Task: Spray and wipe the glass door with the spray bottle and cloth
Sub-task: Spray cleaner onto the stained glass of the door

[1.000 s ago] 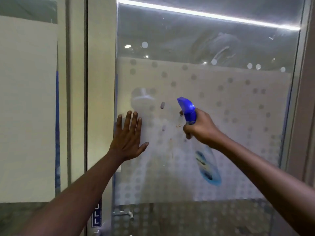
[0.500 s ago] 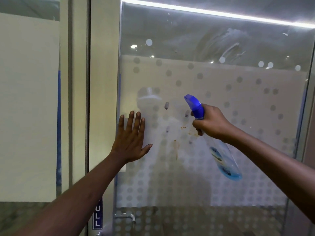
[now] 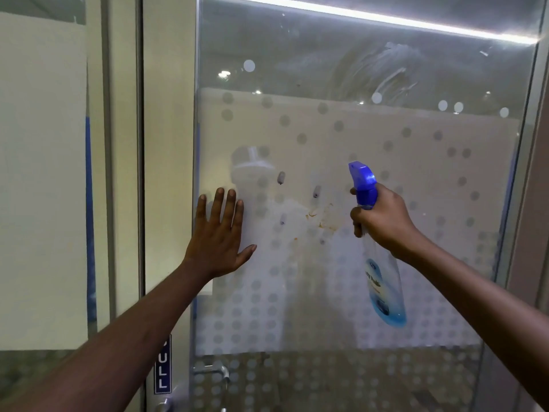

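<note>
The glass door (image 3: 386,129) fills the view, with a frosted dotted band across its middle and brownish smudges (image 3: 322,217) near the centre. My left hand (image 3: 219,236) lies flat on the glass near the door's left edge, fingers spread, holding nothing. My right hand (image 3: 381,218) grips the neck of a clear spray bottle (image 3: 383,286) with a blue trigger head (image 3: 364,181), nozzle pointing at the glass up and to the left. Blue liquid sits in the bottle's bottom. No cloth is in view.
A cream door frame (image 3: 166,173) stands left of the glass, with a blue "PULL" sign (image 3: 162,365) low down and a metal handle (image 3: 214,370) beside it. White wipe streaks (image 3: 392,72) mark the upper right glass. Another frame edge (image 3: 534,173) runs down the right.
My right hand with the spray bottle has shifted slightly right and the bottle hangs more upright. My left hand stays flat on the glass.
</note>
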`<state>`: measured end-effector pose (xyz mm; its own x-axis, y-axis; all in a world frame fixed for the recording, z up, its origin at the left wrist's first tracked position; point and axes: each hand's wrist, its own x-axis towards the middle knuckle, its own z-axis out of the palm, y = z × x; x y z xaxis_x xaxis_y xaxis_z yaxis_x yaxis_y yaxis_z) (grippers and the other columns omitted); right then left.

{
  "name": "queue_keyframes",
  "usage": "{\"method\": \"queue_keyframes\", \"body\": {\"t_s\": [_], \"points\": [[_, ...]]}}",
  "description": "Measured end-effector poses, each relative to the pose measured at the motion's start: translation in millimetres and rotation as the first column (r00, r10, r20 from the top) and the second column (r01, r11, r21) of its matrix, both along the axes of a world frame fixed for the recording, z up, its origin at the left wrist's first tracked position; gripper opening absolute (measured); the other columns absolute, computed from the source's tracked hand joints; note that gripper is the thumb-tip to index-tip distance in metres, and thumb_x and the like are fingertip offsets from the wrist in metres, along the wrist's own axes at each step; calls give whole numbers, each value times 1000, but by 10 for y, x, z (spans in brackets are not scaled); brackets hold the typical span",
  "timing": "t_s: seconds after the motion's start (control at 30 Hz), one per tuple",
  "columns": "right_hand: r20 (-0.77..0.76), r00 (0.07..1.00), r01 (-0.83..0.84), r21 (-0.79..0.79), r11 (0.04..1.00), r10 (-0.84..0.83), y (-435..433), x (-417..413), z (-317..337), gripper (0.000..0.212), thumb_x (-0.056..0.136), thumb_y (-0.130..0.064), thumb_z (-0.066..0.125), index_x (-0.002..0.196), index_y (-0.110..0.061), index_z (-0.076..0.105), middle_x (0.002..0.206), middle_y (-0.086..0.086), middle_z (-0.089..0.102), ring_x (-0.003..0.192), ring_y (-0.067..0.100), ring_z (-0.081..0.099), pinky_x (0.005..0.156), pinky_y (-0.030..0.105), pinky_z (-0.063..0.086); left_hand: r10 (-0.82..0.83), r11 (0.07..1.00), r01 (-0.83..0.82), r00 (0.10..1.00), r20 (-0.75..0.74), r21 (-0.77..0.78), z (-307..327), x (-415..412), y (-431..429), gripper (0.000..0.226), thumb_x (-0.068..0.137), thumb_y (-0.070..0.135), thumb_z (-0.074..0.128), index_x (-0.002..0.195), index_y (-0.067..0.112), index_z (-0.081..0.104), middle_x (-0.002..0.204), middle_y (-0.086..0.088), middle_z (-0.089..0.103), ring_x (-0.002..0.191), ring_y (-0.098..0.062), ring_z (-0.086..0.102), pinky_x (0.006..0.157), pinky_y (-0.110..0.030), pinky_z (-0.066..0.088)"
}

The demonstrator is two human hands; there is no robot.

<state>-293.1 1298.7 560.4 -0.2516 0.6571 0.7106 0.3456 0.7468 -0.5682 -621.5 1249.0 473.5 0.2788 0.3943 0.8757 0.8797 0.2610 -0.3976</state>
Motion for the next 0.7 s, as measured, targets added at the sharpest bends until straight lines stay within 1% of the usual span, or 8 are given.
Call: {"method": "queue_keyframes", "body": {"t_s": [0.07,0.13,0.27,0.4,0.5,0.57,0.63,0.7], "points": [[-12,1000,25,-19,999,-26,19,79,-85,30,73,-2,58,102,-5,57,66,19,66,48,16,63,62,39,56,1,1000,-1,1000,0,-2,0,9,-2,93,91,63,39,151,-5,16,158,-31,14,147,-48,8,114,-70,12],[-7,999,36,-44,998,-36,39,135,-175,26,73,-2,58,98,-7,58,64,17,66,49,18,64,61,39,55,2,1000,-2,1000,-3,0,-2,13,-7,93,91,63,39,151,-5,16,158,-31,14,147,-48,8,114,-70,12],[-3,996,88,-84,993,-88,104,194,-363,15,72,-3,59,86,-7,56,61,14,66,45,10,61,54,29,48,4,1000,-4,1000,-9,3,-6,11,-9,94,91,63,39,151,-5,16,159,-30,13,148,-47,6,115,-69,9],[-34,994,99,-98,990,-103,150,224,-526,24,71,-2,59,92,-13,57,67,12,65,48,11,63,52,27,47,4,1000,-4,1000,-5,-2,-1,17,-7,94,92,64,36,151,-5,15,159,-30,12,148,-47,5,116,-68,8],[-46,995,87,-114,990,-92,155,213,-642,28,71,0,60,97,-8,57,78,12,65,50,11,64,50,27,48,3,1000,-3,1000,-3,-4,3,19,-9,93,92,64,37,151,-5,16,159,-30,13,148,-48,6,115,-69,9],[-20,995,91,-112,990,-94,147,194,-722,28,72,0,61,99,-7,56,78,13,64,51,11,63,46,20,45,1,1000,-1,1000,-2,-3,5,21,-8,94,91,64,38,151,-5,15,159,-31,13,148,-48,7,115,-69,10],[-6,996,90,-111,990,-91,132,177,-799,26,73,0,61,97,-7,56,78,15,63,50,16,62,42,14,43,-4,1000,4,1000,-3,0,1,22,-5,94,91,64,38,151,-5,15,159,-30,13,148,-48,7,115,-69,10],[23,995,100,-107,989,-98,101,155,-872,22,74,-1,62,94,-8,56,77,15,63,57,23,63,44,15,43,-6,1000,6,1000,-1,0,-3,22,-4,94,92,64,38,152,-4,14,159,-30,13,148,-47,6,115,-69,10]]}}
